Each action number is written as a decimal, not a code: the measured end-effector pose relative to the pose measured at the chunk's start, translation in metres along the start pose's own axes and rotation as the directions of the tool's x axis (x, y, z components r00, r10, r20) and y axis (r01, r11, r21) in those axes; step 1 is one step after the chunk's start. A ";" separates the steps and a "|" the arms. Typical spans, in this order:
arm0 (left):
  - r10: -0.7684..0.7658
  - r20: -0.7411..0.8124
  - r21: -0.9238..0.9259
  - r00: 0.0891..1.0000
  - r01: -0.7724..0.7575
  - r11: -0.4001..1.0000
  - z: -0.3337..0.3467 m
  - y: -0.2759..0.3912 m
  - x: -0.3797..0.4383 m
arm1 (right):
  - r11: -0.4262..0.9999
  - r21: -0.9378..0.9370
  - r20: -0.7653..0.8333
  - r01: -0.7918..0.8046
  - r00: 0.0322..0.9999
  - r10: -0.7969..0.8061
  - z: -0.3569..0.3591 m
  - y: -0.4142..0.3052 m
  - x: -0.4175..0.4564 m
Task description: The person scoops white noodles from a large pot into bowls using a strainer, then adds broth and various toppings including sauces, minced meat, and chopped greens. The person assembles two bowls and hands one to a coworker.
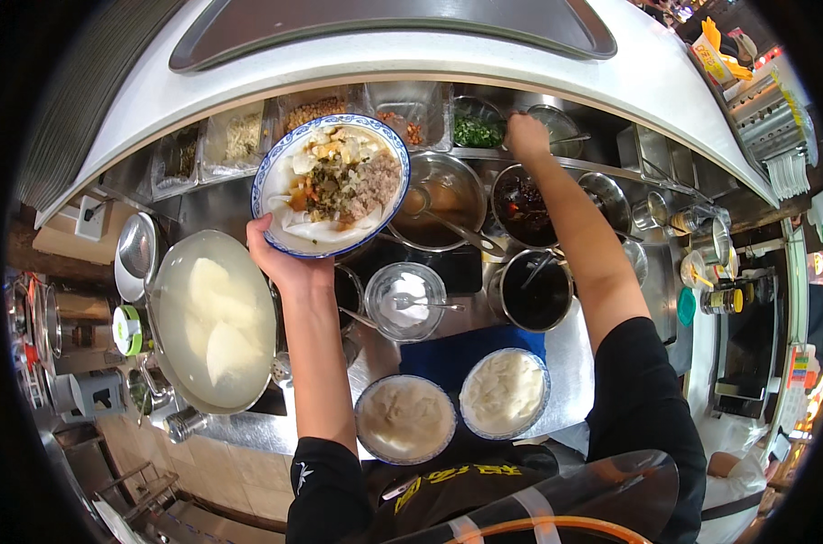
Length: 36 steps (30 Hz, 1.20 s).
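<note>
My left hand (290,262) holds up a blue-rimmed white bowl (330,185) by its lower left edge; white pieces, minced meat and chopped toppings in brown liquid fill it. At the back, my right hand (526,137) reaches between the container of chopped greens (478,130) and a round clear container (555,130); its fingertips and anything between them are hard to make out. Two more bowls, with pale soft contents, stand near my body: a left bowl (406,419) and a right bowl (505,394). Between the arms is a glass bowl (406,299) with a spoon.
A large pot (211,319) of cloudy liquid with white chunks stands at left. Pots of brown broth (445,197), dark red sauce (520,204) and dark liquid (535,291), with utensils in them, crowd the middle. Beyond the topping containers, a metal tray (398,20) rests on the white ledge.
</note>
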<state>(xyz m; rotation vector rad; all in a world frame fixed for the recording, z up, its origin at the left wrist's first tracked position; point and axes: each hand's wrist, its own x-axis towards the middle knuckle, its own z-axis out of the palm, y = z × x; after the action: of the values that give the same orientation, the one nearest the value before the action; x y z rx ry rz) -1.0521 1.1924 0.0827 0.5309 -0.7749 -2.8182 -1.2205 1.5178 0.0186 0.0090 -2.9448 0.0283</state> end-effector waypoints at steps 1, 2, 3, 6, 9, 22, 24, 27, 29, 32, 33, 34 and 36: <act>0.004 -0.004 -0.003 1.000 -0.004 1.000 0.003 -0.004 -0.003 | 0.998 -0.028 0.055 0.057 0.997 -0.055 -0.002 0.008 0.000; 0.001 -0.021 -0.002 1.000 -0.001 1.000 0.005 -0.009 -0.006 | 0.992 -0.052 0.111 0.115 0.988 -0.109 -0.003 0.014 0.000; 0.008 -0.031 0.002 0.999 -0.008 1.000 0.007 -0.012 -0.009 | 0.981 -0.069 0.169 0.179 0.972 -0.165 -0.005 0.016 0.001; 0.020 -0.048 0.019 0.999 -0.019 1.000 0.011 -0.021 -0.011 | 0.970 0.232 0.154 0.076 0.981 -0.114 0.010 0.021 0.001; 0.031 -0.066 0.011 0.997 -0.030 0.999 0.020 -0.030 -0.011 | 0.916 0.394 0.132 -0.075 0.991 0.025 0.041 0.036 0.015; -0.144 -0.081 0.071 0.986 0.150 0.986 0.035 -0.060 0.029 | 0.494 0.847 0.115 -0.196 0.975 0.188 -0.045 0.085 0.002; -0.160 -0.093 0.075 0.983 0.167 0.983 0.039 -0.067 0.038 | 0.414 0.898 0.073 -0.148 0.979 0.190 -0.079 0.059 -0.014; -0.212 -0.122 0.114 0.970 0.226 0.967 0.055 -0.077 0.041 | 0.385 0.923 -0.044 -0.015 0.989 0.143 -0.122 0.026 -0.048; -0.221 -0.081 0.084 0.972 0.228 0.970 0.060 -0.084 0.045 | 0.513 0.851 -0.122 0.112 0.992 -0.014 -0.129 0.022 -0.059; -0.229 0.002 0.055 0.973 0.228 0.972 0.064 -0.091 0.044 | 0.764 0.632 -0.226 0.125 0.974 0.027 -0.136 0.015 -0.076; -0.249 0.013 0.053 0.968 0.248 0.967 0.066 -0.092 0.043 | 0.816 0.564 -0.279 0.127 0.959 0.043 -0.141 0.010 -0.080; -0.268 0.023 0.051 0.963 0.267 0.962 0.068 -0.092 0.042 | 0.828 0.523 -0.385 0.201 0.923 0.019 -0.142 0.006 -0.083; -0.289 0.036 0.054 0.957 0.287 0.956 0.070 -0.092 0.038 | 0.835 0.461 -0.510 0.300 0.860 -0.028 -0.133 0.011 -0.080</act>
<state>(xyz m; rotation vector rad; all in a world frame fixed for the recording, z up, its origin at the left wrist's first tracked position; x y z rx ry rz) -1.1204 1.2939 0.0799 0.6409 -0.8375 -3.0936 -1.1157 1.5320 0.1332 0.3004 -2.3255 0.7103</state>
